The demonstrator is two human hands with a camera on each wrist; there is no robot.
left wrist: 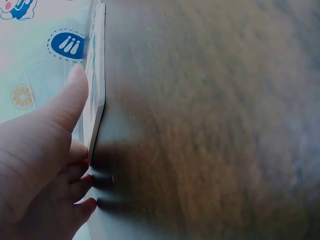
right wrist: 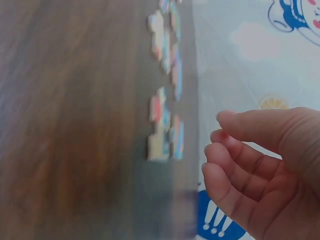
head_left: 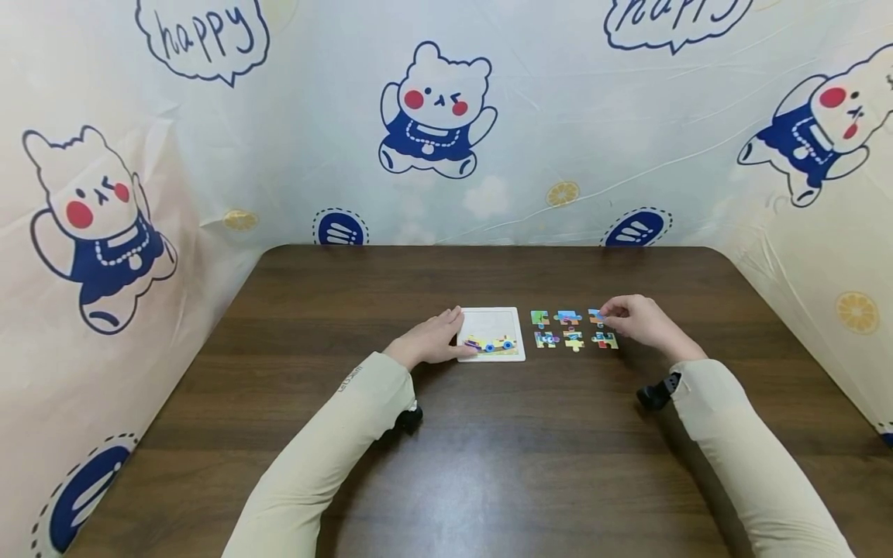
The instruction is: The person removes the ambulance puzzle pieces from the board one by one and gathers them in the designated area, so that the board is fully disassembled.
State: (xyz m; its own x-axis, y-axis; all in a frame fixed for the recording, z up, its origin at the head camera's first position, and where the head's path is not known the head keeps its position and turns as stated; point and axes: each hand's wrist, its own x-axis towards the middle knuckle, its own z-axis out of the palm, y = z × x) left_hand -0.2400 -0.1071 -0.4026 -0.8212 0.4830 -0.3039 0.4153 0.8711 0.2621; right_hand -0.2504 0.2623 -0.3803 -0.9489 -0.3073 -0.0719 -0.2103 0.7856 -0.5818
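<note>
A white-framed puzzle board (head_left: 488,322) lies on the table with a yellow vehicle picture along its lower part. At its left edge is my left hand (head_left: 434,339), fingers extended toward the upper left corner. The left thumb (left wrist: 75,95) reaches over the lower left of the board. To the right, several jigsaw pieces (head_left: 574,339) lie in two rows. My right hand (head_left: 638,319) hovers by the upper right piece (head_left: 595,316), partly covering it. In the right wrist view, the loosely bent fingers (right wrist: 220,182) and thumb hold nothing visible; the pieces look blurred there.
The dark wooden table (head_left: 453,449) ends at a patterned cloth backdrop (head_left: 530,116), which also runs along both sides. A black strap device sits at each wrist, near the sleeve cuffs (head_left: 705,387).
</note>
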